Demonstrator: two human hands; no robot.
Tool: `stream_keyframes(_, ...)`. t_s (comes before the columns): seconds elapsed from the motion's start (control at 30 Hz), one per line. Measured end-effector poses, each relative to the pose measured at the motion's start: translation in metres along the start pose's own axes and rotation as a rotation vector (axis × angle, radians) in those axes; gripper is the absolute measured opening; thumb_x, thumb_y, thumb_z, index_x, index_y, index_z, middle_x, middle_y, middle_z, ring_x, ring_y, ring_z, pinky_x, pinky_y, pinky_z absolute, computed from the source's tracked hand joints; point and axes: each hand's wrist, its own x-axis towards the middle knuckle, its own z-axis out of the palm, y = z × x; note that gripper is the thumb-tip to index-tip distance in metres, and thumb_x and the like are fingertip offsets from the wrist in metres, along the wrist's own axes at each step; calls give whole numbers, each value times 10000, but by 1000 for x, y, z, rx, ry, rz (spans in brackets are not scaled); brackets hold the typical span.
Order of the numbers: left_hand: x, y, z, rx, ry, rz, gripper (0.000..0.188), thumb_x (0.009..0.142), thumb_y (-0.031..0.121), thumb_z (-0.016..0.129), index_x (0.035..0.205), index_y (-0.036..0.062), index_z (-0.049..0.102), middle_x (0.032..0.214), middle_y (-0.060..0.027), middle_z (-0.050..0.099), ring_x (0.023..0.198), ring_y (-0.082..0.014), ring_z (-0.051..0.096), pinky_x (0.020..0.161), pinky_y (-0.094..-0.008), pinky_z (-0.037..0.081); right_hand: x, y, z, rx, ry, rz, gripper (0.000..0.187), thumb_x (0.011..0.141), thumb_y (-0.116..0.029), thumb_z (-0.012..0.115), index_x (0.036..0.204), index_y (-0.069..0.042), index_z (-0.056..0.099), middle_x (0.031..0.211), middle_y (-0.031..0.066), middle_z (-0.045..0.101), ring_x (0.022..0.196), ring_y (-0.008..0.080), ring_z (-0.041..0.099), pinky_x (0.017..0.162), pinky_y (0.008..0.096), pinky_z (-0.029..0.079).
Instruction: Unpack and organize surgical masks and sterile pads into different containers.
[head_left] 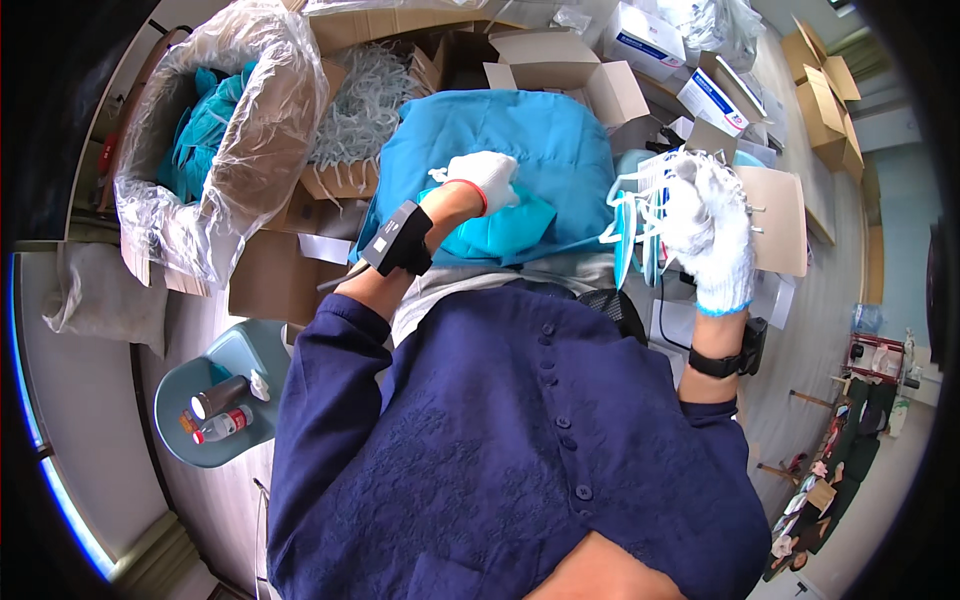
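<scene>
My left hand (480, 182), in a white knit glove with a red cuff, is curled over the blue cloth (560, 130) on my lap. What its fingers close on is hidden beneath them. Just under that hand lies a bright turquoise sheet-like piece (510, 228), bunched up. On the right, my right hand (708, 225), gloved in white with a blue cuff, grips a bunch of blue face masks (625, 235). White ear loops stick out around its fingers.
A plastic-lined box (235, 150) of turquoise pieces stands at left, beside a carton of white loops (365, 100). An open carton (570, 70) is beyond the cloth, and a small printed box (715, 105) at far right. Bottles rest on a grey-blue stool (185, 400).
</scene>
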Motion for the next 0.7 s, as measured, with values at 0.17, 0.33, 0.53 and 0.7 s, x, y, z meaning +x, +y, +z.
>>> stream_keyframes(0.17,-18,-19,-19,-163,-128,23,231,771,257,701,910,73,686,878,-159,683,821,-342,660,734,-412,509,2,11,-7,-40,29,111,252,992,-260,578,1074,-29,634,689,-24,538,455,18,391,384,164,282)
stream_keyframes(0.33,-55,-19,-41,-940,131,34,188,922,203,661,887,18,654,822,19,644,713,-74,544,640,-242,456,7,38,12,-295,-136,27,344,984,-352,591,1076,-26,648,780,-23,575,598,32,489,522,182,365)
stream_keyframes(0.53,-65,10,-42,-1312,153,15,169,934,224,652,935,56,662,835,30,634,698,-33,516,575,-194,413,12,56,68,-778,-92,-316,236,946,-246,668,989,-14,658,830,0,641,726,63,555,620,239,442)
stream_keyframes(0.7,-65,16,-29,-1120,189,123,184,939,213,672,903,32,671,771,52,594,683,-18,494,604,-186,400,29,35,62,-867,-50,-364,231,965,-207,630,984,20,667,874,40,662,789,91,589,693,240,466)
